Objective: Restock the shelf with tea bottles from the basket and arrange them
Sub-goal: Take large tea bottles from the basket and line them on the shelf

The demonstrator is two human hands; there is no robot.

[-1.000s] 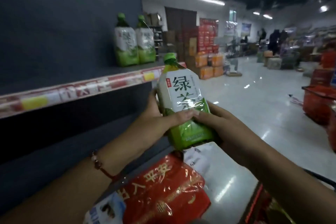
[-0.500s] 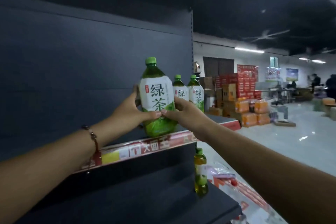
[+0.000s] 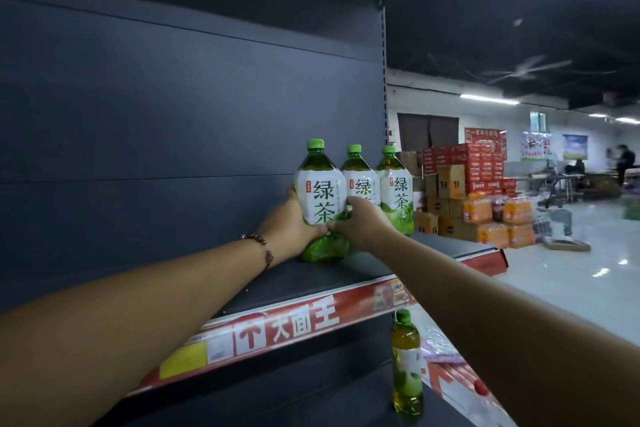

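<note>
Three green tea bottles stand in a row on the upper shelf [image 3: 433,250], labels facing out. My left hand [image 3: 294,224] and right hand [image 3: 360,222] both wrap the nearest bottle [image 3: 320,198] low on its body, fingers curled round it, base on the shelf just beside the middle bottle [image 3: 360,180] (probably to square it with the row). Far bottle [image 3: 396,184] sits at the shelf end. One smaller bottle [image 3: 407,362] stands alone on the lower shelf. Basket not in view.

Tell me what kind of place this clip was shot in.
Probably a shop or stockroom being stocked: a dark metal shelf with a red price strip, green-capped tea bottles in a row, and stacked red and orange drink cartons on the floor.
</note>
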